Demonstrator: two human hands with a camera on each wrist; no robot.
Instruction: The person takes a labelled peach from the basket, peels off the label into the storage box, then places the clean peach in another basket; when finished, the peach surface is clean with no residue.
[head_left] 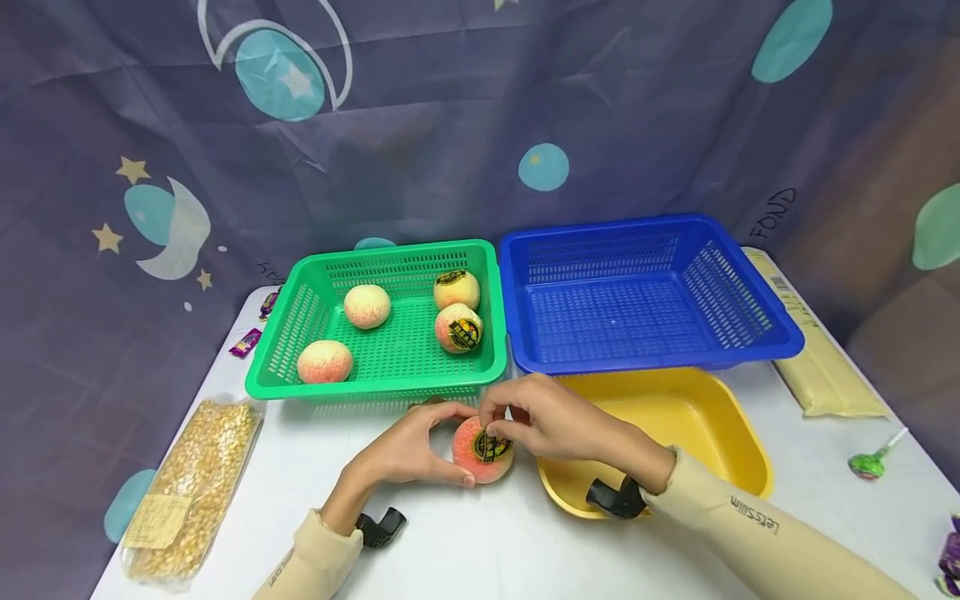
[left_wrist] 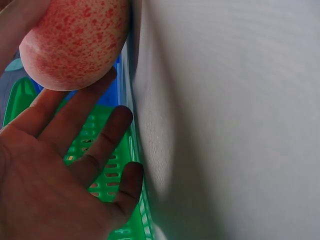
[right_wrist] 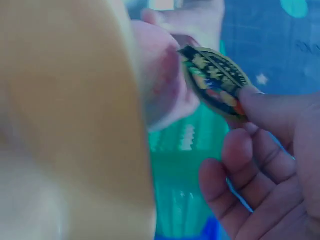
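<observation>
A pink-speckled peach (head_left: 468,457) rests on the white table (head_left: 480,550), in front of the green basket (head_left: 375,388). My left hand (head_left: 427,448) cups it from the left, thumb below and fingers over the top; in the left wrist view the peach (left_wrist: 75,40) sits against the fingertips (left_wrist: 107,82). My right hand (head_left: 501,422) pinches the edge of the black-and-gold sticker (head_left: 492,447) on the peach's front. The right wrist view shows the sticker (right_wrist: 217,80) partly lifted off the peach (right_wrist: 160,80), held between thumb and finger.
Several peaches lie in the green basket, two with stickers (head_left: 463,333). An empty blue basket (head_left: 645,360) stands to its right, a yellow tub (head_left: 742,454) in front of that. A corn bag (head_left: 191,483), a pale packet (head_left: 821,367), a lollipop (head_left: 867,464) and candies (head_left: 246,342) are around the edges.
</observation>
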